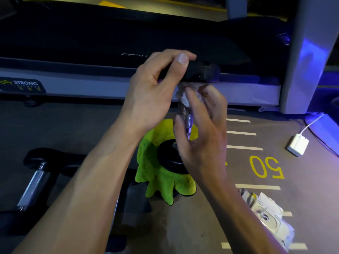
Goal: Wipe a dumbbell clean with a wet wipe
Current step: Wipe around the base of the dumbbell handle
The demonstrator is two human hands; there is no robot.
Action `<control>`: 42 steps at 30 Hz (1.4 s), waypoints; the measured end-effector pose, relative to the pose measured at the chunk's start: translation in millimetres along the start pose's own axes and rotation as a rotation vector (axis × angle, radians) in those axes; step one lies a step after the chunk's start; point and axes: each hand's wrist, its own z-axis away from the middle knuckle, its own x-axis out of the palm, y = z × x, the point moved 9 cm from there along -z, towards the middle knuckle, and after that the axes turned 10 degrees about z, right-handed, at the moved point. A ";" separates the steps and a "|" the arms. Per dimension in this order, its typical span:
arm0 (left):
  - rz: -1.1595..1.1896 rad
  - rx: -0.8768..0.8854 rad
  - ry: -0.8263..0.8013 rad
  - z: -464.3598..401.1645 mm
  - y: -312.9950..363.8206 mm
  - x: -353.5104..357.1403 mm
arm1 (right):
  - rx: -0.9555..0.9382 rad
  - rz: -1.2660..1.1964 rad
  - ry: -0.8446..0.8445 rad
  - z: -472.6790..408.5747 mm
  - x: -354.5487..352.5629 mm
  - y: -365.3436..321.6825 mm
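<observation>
A dumbbell (185,116) stands upright on its lower black head, which sits on a bright green cloth (156,182). My left hand (156,88) grips the upper black head from above. My right hand (201,136) holds a crumpled white wet wipe (185,92) against the top of the knurled chrome handle, just under the upper head. The lower part of the handle is partly hidden behind my right fingers.
A treadmill (91,43) runs across the back, with its grey upright post (308,52) at the right. A second dumbbell (36,176) lies on a rack at the lower left. A wet wipe pack (269,215) and a white charger (298,144) lie on the marked floor at the right.
</observation>
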 end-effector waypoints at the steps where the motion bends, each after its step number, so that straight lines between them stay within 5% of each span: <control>1: -0.002 0.001 -0.007 -0.3 -0.2 0.9 | -0.007 0.008 -0.018 0.4 1.3 -0.5; 12: -0.015 0.021 -0.020 1.3 2.7 1.2 | -0.117 0.254 -0.051 -2.3 4.4 -10.5; 17: -0.015 0.019 0.005 -0.5 -0.1 1.1 | -0.132 0.173 -0.254 40.4 1.4 -9.7; 23: -0.050 0.019 -0.023 0.0 3.7 4.5 | -0.104 0.202 -0.182 -14.6 -2.0 -8.0; 29: -0.017 0.011 0.001 1.6 1.9 3.8 | -0.161 0.098 -0.351 53.1 -1.1 -4.9; 36: -0.032 0.019 -0.025 4.0 8.3 6.1 | -0.132 0.159 -0.224 -5.9 -7.8 -7.0; 42: -0.031 0.042 -0.011 4.2 8.7 8.3 | -0.114 0.185 -0.396 47.5 -0.1 -3.8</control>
